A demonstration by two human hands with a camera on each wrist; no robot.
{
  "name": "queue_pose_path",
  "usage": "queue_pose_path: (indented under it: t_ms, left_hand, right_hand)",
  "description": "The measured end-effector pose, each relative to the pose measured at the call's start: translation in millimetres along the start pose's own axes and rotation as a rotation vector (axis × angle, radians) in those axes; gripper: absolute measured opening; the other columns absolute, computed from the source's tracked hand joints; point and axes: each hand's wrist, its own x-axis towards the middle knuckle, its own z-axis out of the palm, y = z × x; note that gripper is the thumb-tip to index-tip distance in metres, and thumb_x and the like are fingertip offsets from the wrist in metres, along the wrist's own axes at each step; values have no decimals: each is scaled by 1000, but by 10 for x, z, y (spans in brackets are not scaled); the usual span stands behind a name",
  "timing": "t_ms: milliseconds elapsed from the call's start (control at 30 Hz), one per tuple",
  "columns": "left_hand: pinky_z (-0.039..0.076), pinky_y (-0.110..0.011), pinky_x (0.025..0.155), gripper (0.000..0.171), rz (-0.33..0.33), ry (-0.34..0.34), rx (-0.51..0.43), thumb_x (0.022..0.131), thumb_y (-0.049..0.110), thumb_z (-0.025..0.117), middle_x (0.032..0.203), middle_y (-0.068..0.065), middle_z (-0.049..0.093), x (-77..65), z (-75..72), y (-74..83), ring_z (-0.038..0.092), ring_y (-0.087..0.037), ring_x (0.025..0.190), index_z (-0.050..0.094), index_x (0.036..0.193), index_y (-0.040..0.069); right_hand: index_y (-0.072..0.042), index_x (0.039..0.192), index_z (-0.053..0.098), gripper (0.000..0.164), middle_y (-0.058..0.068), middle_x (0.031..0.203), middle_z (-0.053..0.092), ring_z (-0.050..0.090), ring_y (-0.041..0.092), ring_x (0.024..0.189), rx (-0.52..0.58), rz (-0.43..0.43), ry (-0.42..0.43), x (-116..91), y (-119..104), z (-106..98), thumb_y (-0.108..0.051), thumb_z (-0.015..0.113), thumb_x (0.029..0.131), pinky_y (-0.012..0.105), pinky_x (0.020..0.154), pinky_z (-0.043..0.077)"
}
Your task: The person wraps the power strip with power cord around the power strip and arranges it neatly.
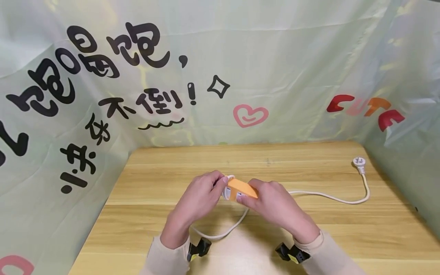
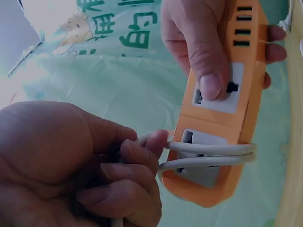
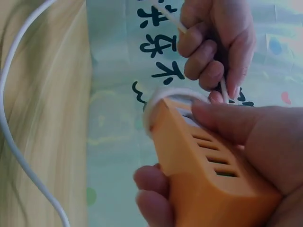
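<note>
An orange power strip (image 2: 208, 118) with white socket faces and several USB slots is held above the table. My right hand (image 1: 271, 198) grips its body, the thumb lying across a socket face in the left wrist view. Two turns of white power cord (image 2: 213, 150) wrap round the strip's far end. My left hand (image 1: 203, 194) pinches the cord (image 3: 224, 85) close beside that end, fingers curled. From there the cord loops down onto the table and runs right to a three-pin plug (image 1: 359, 162).
The wooden table (image 1: 165, 168) has fabric walls with black lettering (image 1: 137, 46) at the back and sides. Loose cord (image 1: 326, 196) lies across its right part. Each wrist carries a small black camera (image 1: 199, 248).
</note>
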Motion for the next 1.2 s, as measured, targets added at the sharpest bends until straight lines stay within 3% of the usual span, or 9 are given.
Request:
queue_pose_path:
  t_ms: [133, 233, 367, 567, 667, 800, 900, 1033, 1200]
  left_hand:
    - [36, -26, 55, 25, -15, 13, -67, 113, 24, 50, 68, 6, 45, -22, 1, 11, 38, -10, 58, 71, 100, 19]
    - [41, -27, 60, 23, -27, 52, -141, 112, 24, 53, 76, 6, 57, -34, 16, 24, 46, -11, 65, 73, 102, 20]
    - [47, -28, 67, 21, -21, 116, -210, 111, 25, 56, 92, 6, 69, -34, 54, 61, 55, -13, 76, 77, 108, 19]
    - [44, -27, 61, 23, -22, 67, -166, 111, 24, 56, 84, 8, 65, -35, 65, 66, 51, -12, 68, 74, 98, 20]
    - [46, -26, 63, 22, 1, 91, -167, 109, 24, 60, 82, 8, 67, -18, 87, 62, 52, -10, 68, 76, 95, 19]
    - [44, -25, 60, 25, -21, 130, -232, 107, 34, 63, 79, 8, 67, 6, 105, 43, 50, -8, 64, 78, 93, 20]
    - [38, -25, 53, 26, -53, 86, -309, 110, 36, 58, 80, 6, 64, 9, 80, 11, 41, -9, 55, 77, 98, 22]
    - [33, -24, 53, 25, -46, -20, -380, 113, 28, 52, 86, 3, 63, 31, 49, -44, 36, -12, 55, 76, 116, 22]
    - [40, -24, 63, 21, -57, -45, -397, 109, 25, 59, 88, 4, 67, 87, 40, -123, 56, -13, 73, 80, 114, 22]
  right_hand:
    - [-18, 92, 69, 29, -6, 63, 53, 46, 10, 51, 66, 82, 44, 10, -40, 1, -45, 78, 94, 28, 47, 39]
    - [-15, 100, 72, 33, -4, 67, 58, 50, 12, 54, 122, 128, 56, 12, -64, -8, -47, 77, 95, 29, 49, 42]
    - [-12, 100, 71, 36, -2, 68, 58, 50, 14, 54, 162, 147, 117, 19, -69, -8, -48, 77, 95, 29, 50, 43]
    - [-13, 95, 70, 36, -1, 65, 55, 49, 14, 54, 179, 157, 175, 41, -61, 20, -48, 77, 95, 30, 49, 41]
    - [-12, 94, 71, 38, 1, 66, 57, 51, 15, 54, 242, 169, 188, 43, -67, 9, -50, 77, 95, 30, 49, 43]
    - [-11, 103, 75, 39, 3, 72, 65, 58, 16, 59, 351, 213, 199, 46, -64, -35, -49, 78, 94, 31, 52, 49]
    - [-10, 109, 76, 41, 6, 80, 71, 65, 18, 65, 438, 253, 208, 56, -50, -78, -48, 78, 95, 32, 56, 54]
    - [-7, 110, 75, 38, 10, 82, 74, 70, 22, 65, 582, 286, 214, 57, -4, -131, -43, 78, 96, 35, 56, 58]
    - [-3, 112, 73, 39, 15, 82, 74, 73, 27, 63, 714, 290, 158, 63, 42, -166, -38, 79, 97, 41, 56, 61]
